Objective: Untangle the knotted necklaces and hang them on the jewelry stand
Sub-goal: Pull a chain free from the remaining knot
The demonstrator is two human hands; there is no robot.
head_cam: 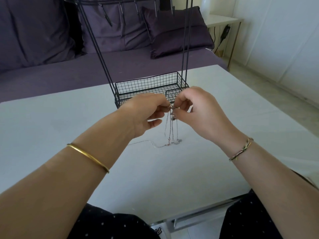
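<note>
My fingers (156, 99) pinch the knot of the tangled necklaces (172, 118), left hand (146, 114) and right hand (200, 114) meeting fingertip to fingertip above the tabletop (69, 126). The thin chains hang straight down, their ends trailing on the white surface. Just behind my hands the black wire jewelry stand (150, 84) sits on its basket base.

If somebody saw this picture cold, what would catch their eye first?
The left hand and right hand meet mid-picture over the white table, fingers pinching a knot of thin necklaces whose ends trail onto the tabletop. Just behind them is the black wire stand, its hooks along the top edge bare. A gold bangle on the left wrist stands out too.
</note>
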